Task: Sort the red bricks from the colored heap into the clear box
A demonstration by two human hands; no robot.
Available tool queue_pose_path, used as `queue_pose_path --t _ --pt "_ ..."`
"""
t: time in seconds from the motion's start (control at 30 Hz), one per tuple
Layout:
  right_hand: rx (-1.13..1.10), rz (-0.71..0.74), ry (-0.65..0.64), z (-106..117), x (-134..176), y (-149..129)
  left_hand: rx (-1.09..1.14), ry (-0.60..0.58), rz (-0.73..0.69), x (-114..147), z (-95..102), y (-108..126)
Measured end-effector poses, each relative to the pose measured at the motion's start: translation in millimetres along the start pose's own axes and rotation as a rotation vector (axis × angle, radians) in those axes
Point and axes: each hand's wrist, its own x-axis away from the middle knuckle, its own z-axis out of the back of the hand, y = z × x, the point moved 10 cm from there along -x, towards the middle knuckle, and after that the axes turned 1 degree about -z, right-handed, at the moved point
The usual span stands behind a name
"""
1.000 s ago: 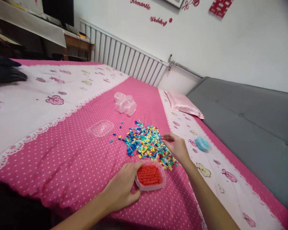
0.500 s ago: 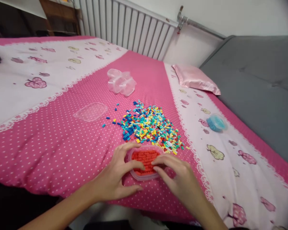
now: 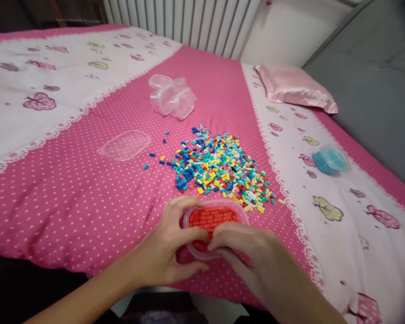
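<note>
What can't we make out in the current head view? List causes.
Right hand: whether it holds a brick; head view, its own curled fingers hide its grip.
Red bricks: the near right part; head view, the right hand covers it.
Blue-filled tub: separate pieces inside; head view, too small and blurred.
Clear tubs: exact count; head view, they overlap and are see-through.
Radiator: its top; head view, cut off by the upper edge.

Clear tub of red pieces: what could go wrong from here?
The tub stands on creased bedding, so a push from the right hand or left hand might tip it, spilling the red pieces. The loose multicoloured pile lies right by its far rim, so a bump could mix other colours in.
</note>
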Motion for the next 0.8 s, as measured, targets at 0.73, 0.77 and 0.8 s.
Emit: queue_pose_path --t 0.73,0.77,0.8 --pt "0.239 0.100 0.047 2.7 -8.9 -2.7 -0.015 0.056 0.035 3.0 -1.5 -5.6" --pt "0.243 0.095 0.041 2.1 -8.2 -2.3 -0.015 0.056 0.033 3.0 -1.3 -5.2" --pt "0.246 0.093 0.037 1.5 -7.5 -2.2 -0.015 0.055 0.032 2.9 -1.1 -4.8"
